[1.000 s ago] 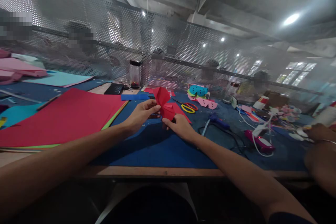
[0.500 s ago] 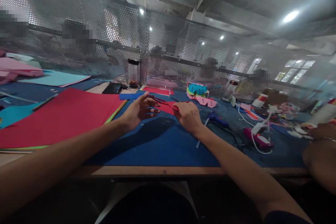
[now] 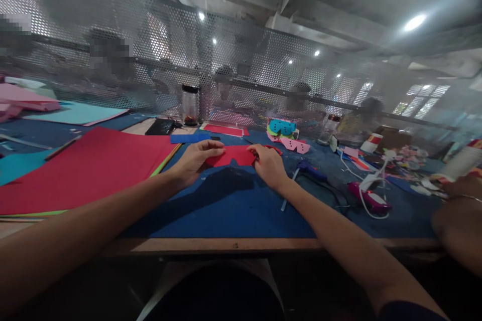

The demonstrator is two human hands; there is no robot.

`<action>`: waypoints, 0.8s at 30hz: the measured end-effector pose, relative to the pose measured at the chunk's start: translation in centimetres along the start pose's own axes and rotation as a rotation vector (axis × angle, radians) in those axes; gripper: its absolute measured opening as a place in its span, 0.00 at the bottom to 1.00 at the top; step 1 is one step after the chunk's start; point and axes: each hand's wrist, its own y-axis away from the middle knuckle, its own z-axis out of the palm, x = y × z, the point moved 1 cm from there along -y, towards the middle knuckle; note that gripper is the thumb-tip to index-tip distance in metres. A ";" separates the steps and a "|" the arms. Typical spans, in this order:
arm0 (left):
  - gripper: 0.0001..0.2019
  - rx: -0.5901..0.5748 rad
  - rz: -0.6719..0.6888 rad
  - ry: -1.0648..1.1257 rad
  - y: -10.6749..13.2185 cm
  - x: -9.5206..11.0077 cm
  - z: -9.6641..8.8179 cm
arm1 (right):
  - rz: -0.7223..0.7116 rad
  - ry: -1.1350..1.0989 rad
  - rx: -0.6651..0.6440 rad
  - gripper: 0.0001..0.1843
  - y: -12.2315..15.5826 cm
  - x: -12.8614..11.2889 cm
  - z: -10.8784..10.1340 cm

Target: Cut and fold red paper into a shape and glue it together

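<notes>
A small red paper piece [image 3: 235,154] with a notch in its lower edge is stretched between my two hands, a little above the blue table mat [image 3: 233,210]. My left hand [image 3: 198,156] pinches its left end between thumb and fingers. At the right end, my right hand [image 3: 269,164] grips the same piece with curled fingers. Just behind my right knuckles shows a red loop [image 3: 274,149] like a scissors handle; whether it lies on the mat or in the hand I cannot tell.
Large red sheets [image 3: 98,170] lie stacked at left. Eye-mask-shaped cutouts [image 3: 282,127], a jar [image 3: 190,105] and a blue strip [image 3: 190,138] are farther back. To the right are a blue glue gun [image 3: 312,170], a pink corded device [image 3: 371,198] and another person's hand [image 3: 457,210].
My left hand has gone from loosely spread fingers, with a dark red tool beside them, to pinching the paper's left end. The red piece now faces me, its notch visible.
</notes>
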 end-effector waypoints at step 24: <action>0.16 -0.017 0.118 -0.165 -0.4 -0.6 -0.4 | 0.290 -0.759 -0.008 0.14 -0.8 0.8 1.1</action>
